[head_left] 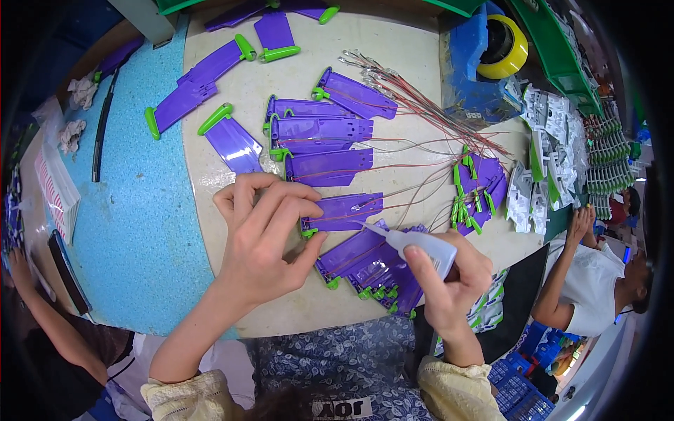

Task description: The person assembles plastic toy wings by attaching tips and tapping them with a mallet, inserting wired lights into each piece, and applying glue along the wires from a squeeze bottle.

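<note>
My left hand (261, 242) pinches the green-tipped left end of a flat purple plastic wing piece (361, 219) lying on the table. A thin red wire runs along this piece and off its right end. In my right hand (456, 284) is a white squeeze glue bottle (437, 251), tilted so that its narrow nozzle points at the wing piece's lower edge. Just above, several more wired wing pieces (330, 167) lie in a column. Below the held piece, an overlapping group of wired wing pieces (361, 256) fans toward the right.
Red and dark wires (421, 105) spread across the table's right half, beside a purple and green pile (491, 179). Unwired wings (232, 144) lie at upper left. A blue tape dispenser (463, 77) and white parts (544, 133) stand right. A co-worker (593, 281) is at far right.
</note>
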Demonstrator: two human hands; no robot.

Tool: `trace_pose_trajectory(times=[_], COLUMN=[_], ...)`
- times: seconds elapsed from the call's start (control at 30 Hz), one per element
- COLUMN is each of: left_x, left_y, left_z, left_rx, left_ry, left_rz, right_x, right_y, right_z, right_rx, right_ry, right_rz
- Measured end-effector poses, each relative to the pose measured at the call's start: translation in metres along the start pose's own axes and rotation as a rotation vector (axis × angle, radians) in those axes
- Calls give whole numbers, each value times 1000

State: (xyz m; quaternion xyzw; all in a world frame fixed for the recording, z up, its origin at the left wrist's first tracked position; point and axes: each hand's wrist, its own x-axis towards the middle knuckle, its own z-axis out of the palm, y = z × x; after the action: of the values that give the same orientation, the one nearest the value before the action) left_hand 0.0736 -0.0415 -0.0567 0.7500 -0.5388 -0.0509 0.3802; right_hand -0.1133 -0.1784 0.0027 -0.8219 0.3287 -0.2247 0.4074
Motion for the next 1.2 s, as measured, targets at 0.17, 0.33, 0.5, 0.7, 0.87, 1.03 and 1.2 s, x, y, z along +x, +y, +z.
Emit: trace_pose_trajectory(times=[0.17,0.33,0.5,0.7,0.87,1.03,1.2], left_x=[-19,-19,-15,-15,-8,4,-14], left_y=[14,15,15,14,13,-32,-56], left_z=[-4,2,2,3,-17,-61,-94], left_rx=[36,91,4,-21,47,232,357], left_ry=[-57,-25,-50,-47,95,406,468], left_rz=[178,53,22,15,77,-104,-250], right_x=[-5,-9,-4,-13,17,132,202], right_y=[2,0,8,22,23,29,90], right_z=[-13,-10,2,-13,-15,37,63], right_rx=[227,237,92,122,632,494,21], right_ry=[185,105,4,138,160,24,374], right_rz=[320,219,-99,114,306,-49,-248])
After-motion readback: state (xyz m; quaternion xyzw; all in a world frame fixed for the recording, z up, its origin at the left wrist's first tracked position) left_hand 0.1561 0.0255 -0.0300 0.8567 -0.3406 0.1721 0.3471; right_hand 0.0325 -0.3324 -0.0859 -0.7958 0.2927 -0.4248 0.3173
